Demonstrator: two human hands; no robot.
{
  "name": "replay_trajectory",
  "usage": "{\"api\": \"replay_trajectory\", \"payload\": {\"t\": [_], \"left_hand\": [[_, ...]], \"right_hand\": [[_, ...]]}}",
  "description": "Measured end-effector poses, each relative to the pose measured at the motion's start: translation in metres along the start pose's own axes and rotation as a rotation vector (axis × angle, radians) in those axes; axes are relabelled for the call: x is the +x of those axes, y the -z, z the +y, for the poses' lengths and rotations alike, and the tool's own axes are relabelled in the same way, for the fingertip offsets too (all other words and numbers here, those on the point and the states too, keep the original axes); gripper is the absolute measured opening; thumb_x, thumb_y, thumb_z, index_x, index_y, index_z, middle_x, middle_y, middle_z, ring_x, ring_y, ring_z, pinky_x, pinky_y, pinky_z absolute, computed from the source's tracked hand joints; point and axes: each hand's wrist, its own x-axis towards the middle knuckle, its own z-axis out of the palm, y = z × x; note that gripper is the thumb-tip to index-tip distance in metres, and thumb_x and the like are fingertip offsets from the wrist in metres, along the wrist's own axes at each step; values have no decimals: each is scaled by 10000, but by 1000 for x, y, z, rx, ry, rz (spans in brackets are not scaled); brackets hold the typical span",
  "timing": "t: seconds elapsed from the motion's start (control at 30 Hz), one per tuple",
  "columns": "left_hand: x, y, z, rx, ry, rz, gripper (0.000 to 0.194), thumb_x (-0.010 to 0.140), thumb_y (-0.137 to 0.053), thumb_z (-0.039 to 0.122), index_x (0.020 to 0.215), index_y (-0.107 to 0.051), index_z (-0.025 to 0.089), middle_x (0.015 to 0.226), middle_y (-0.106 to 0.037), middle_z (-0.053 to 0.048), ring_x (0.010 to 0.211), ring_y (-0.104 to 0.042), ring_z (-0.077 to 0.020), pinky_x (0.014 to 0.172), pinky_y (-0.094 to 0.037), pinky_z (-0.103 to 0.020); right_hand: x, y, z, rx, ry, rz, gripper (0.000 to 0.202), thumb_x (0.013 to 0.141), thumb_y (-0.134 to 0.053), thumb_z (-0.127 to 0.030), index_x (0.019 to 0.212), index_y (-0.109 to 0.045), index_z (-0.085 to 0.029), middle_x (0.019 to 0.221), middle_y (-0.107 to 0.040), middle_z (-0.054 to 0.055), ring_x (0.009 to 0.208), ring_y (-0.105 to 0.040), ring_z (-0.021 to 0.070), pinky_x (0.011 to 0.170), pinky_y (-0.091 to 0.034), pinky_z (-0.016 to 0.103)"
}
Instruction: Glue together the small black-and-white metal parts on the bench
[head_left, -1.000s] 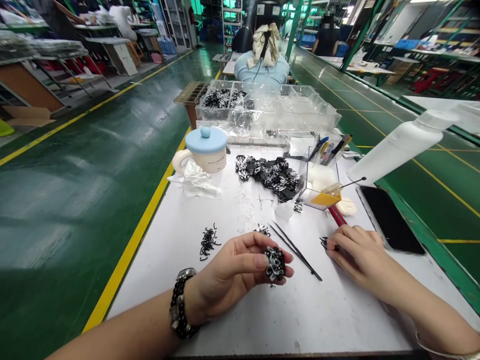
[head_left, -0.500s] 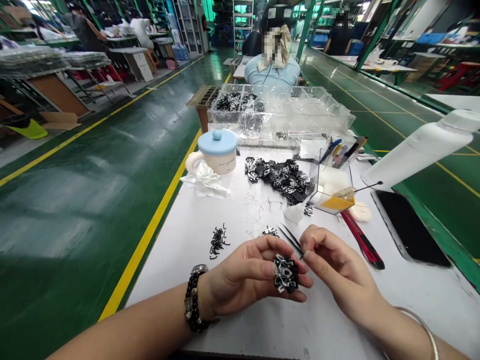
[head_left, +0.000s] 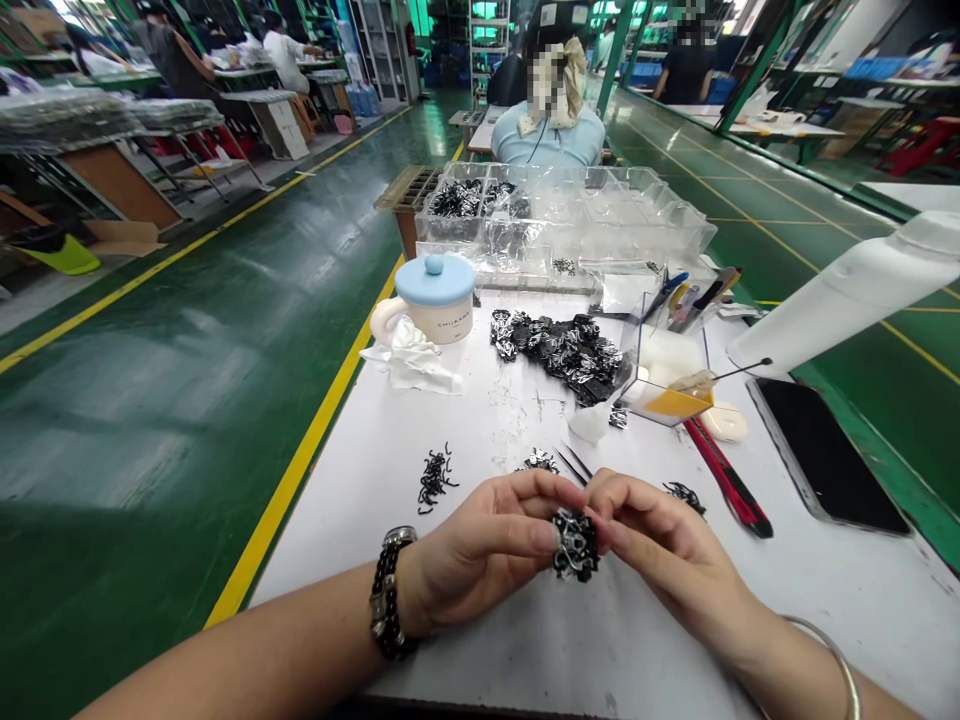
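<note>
My left hand (head_left: 491, 540) is closed on a small cluster of black and silver metal clips (head_left: 576, 548), held above the table between thumb and fingers. At its right edge, my right hand (head_left: 660, 540) pinches with thumb and index finger; whatever is between those fingertips is too small or hidden to name. Behind the fingers, the dark points of tweezers (head_left: 574, 464) show, and the rest is covered. A small pile of silver and black pieces (head_left: 540, 460) lies beside those points. Thin curved black pieces (head_left: 435, 482) lie to the left, and more black pieces (head_left: 684, 496) to the right.
A large heap of black clips (head_left: 574, 355) lies farther back, before clear divided trays (head_left: 562, 215). A lidded mug (head_left: 435, 310) and crumpled tissue (head_left: 412, 360) stand left. On the right are a pen holder (head_left: 667, 375), red cutter (head_left: 727, 480), phone (head_left: 829, 455) and white bottle (head_left: 847, 290).
My right hand has moved left and slightly down, so its fingertips meet the cluster's edge. The black pieces to its right have come into view. My left hand stays nearly still.
</note>
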Motion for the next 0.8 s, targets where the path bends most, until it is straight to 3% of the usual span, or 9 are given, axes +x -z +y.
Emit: {"api": "replay_trajectory", "payload": {"t": [0.23, 0.4, 0.53, 0.8], "left_hand": [[1, 0, -2, 19, -26, -4, 281, 684, -752, 151, 950, -668, 113, 914, -734, -91, 867, -680, -169, 831, -470, -269], [2, -2, -1, 15, -57, 93, 250, 697, -748, 166, 924, -656, 118, 925, -727, -90, 813, -682, -156, 765, -499, -255], [2, -2, 0, 35, -56, 133, 264, 688, -759, 167, 925, -653, 118, 910, -723, -92, 787, -684, -154, 730, -514, -245], [3, -1, -1, 93, -2, 229, 291, 649, -787, 146, 911, -664, 117, 832, -702, -51, 747, -658, -133, 713, -498, -243]], "right_hand": [[1, 0, -6, -72, -41, 31, 169, 922, -509, -335, 828, -534, -197, 767, -495, 7, 717, -471, 119, 639, -418, 233], [-5, 9, -20, -475, 235, 172, 70, 933, -469, -214, 879, -512, -217, 816, -475, 15, 768, -457, 129, 668, -381, 243], [-9, 5, -31, -579, 294, 100, 87, 924, -460, -156, 886, -493, -227, 801, -474, 14, 766, -468, 134, 650, -377, 255], [-2, -7, -24, -569, 253, 38, 85, 926, -467, -162, 872, -483, -226, 806, -499, 1, 771, -469, 126, 660, -403, 269]]}}
